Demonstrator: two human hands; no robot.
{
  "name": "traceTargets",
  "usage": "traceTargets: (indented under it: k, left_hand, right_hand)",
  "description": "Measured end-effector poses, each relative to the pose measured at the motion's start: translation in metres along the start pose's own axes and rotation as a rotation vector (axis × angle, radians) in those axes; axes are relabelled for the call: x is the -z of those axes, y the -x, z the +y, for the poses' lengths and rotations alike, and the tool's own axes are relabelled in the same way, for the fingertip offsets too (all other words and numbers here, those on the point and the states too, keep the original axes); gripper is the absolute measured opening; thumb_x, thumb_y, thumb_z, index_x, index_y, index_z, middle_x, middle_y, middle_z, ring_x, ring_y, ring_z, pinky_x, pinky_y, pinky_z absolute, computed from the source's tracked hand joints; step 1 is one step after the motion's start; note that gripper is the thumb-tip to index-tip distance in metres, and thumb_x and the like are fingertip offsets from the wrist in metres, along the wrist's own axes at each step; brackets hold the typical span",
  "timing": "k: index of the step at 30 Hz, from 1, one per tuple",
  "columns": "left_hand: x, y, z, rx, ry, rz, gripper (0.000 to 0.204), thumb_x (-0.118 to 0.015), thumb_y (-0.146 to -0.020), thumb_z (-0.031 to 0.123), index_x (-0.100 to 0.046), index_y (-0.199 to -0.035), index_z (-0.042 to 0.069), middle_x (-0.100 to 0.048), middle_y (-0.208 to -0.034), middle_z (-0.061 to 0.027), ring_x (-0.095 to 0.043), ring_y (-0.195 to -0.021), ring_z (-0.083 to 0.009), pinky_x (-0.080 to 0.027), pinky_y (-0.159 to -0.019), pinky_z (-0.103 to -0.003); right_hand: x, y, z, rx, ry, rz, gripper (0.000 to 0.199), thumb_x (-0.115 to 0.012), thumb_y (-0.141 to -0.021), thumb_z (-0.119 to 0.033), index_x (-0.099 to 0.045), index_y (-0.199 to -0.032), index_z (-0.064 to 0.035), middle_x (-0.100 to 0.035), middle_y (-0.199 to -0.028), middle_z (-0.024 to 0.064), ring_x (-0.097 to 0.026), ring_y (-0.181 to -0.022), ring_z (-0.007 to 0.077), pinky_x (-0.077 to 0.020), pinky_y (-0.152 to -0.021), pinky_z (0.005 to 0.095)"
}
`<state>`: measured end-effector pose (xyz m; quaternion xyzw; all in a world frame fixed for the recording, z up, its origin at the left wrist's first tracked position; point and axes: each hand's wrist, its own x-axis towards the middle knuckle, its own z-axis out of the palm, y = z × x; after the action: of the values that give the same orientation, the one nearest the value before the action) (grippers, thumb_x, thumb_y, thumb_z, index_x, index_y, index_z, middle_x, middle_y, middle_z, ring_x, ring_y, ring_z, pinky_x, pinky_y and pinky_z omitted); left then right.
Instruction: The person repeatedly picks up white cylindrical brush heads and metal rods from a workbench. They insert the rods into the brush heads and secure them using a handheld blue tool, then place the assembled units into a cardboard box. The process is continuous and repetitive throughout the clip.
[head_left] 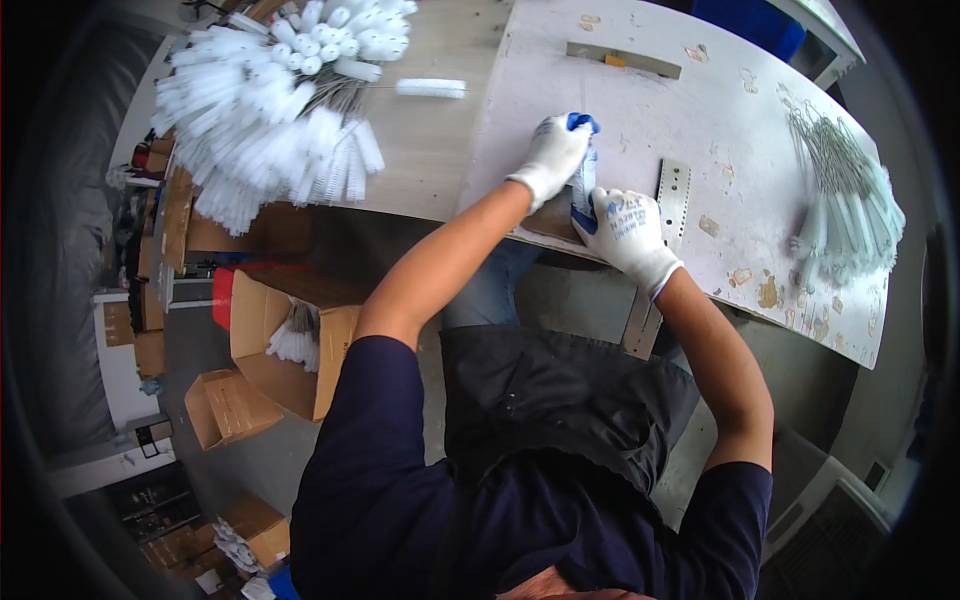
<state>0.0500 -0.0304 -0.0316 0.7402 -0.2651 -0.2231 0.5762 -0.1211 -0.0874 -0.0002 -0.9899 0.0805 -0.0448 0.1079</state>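
Note:
Both my hands wear white gloves with blue-coated fingers. Between them, upright in the picture, runs a pale bottle brush (589,168) near the table's front edge. My left hand (556,155) is closed round its far part, and a thin wire seems to stick out beyond the fist. Lower down, my right hand (628,232) closes its thumb and fingers on the brush's near end; the fingertips are partly hidden. A brown flat block (553,222) shows under the hands. Just right of them lies a perforated metal strip (675,190).
A large heap of white brushes (270,110) covers the left table, with one loose brush (431,88) beside it. Another brush bundle (850,205) lies far right. A narrow bar (624,60) sits at the back. Cardboard boxes (262,345) stand on the floor, lower left.

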Motion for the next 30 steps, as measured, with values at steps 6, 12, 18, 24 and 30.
traceTargets:
  k: [6, 12, 18, 24, 30]
  left_hand:
    - [0.150, -0.012, -0.004, -0.329, -0.631, 0.451, 0.035, -0.055, -0.102, 0.031, -0.065, -0.123, 0.005, -0.069, -0.108, -0.0216, -0.068, -0.101, -0.0336, -0.051, -0.088, -0.046]
    - [0.226, -0.032, -0.031, -0.320, -1.036, 0.327, 0.035, -0.058, -0.098, 0.031, -0.064, -0.127, 0.013, -0.063, -0.120, -0.0175, -0.061, -0.110, -0.0389, -0.048, -0.096, -0.048]
    - [0.126, 0.023, -0.007, -0.284, -1.205, 0.292, 0.032, -0.060, -0.096, 0.036, -0.069, -0.116, 0.013, -0.066, -0.114, -0.0148, -0.061, -0.106, -0.0357, -0.048, -0.094, -0.049]
    - [0.095, 0.046, -0.007, -0.368, -1.130, 0.332, 0.030, -0.066, -0.091, 0.033, -0.070, -0.112, 0.012, -0.068, -0.109, -0.0123, -0.061, -0.103, -0.0345, -0.048, -0.091, -0.049]
    - [0.089, 0.047, -0.020, -0.485, -0.930, 0.508, 0.054, -0.074, -0.085, 0.030, -0.058, -0.133, 0.010, -0.058, -0.130, -0.0176, -0.060, -0.117, -0.0367, -0.048, -0.098, -0.047]
  right_hand:
    - [-0.007, 0.015, 0.010, 0.026, 0.076, 0.147, 0.035, -0.067, -0.090, -0.045, -0.066, -0.085, -0.0095, -0.070, -0.081, 0.0117, -0.071, -0.081, 0.0283, -0.0535, -0.073, 0.0421]
    - [-0.006, 0.019, 0.009, 0.140, -0.010, 0.216, 0.035, -0.074, -0.082, -0.038, -0.063, -0.094, -0.0064, -0.065, -0.091, 0.0119, -0.065, -0.090, 0.0302, -0.0509, -0.080, 0.0427]
    - [-0.006, 0.022, 0.012, 0.179, 0.012, 0.279, 0.032, -0.074, -0.082, -0.036, -0.063, -0.091, -0.0070, -0.065, -0.087, 0.0098, -0.066, -0.087, 0.0287, -0.0517, -0.079, 0.0418]
    - [-0.006, 0.025, 0.017, 0.193, -0.011, 0.325, 0.033, -0.072, -0.083, -0.036, -0.062, -0.095, -0.0075, -0.064, -0.088, 0.0106, -0.064, -0.086, 0.0295, -0.0507, -0.080, 0.0438]
    - [-0.003, 0.016, 0.016, 0.248, 0.085, 0.185, 0.028, -0.063, -0.091, -0.036, -0.063, -0.090, -0.0084, -0.067, -0.087, 0.0128, -0.067, -0.085, 0.0296, -0.0516, -0.078, 0.0416]
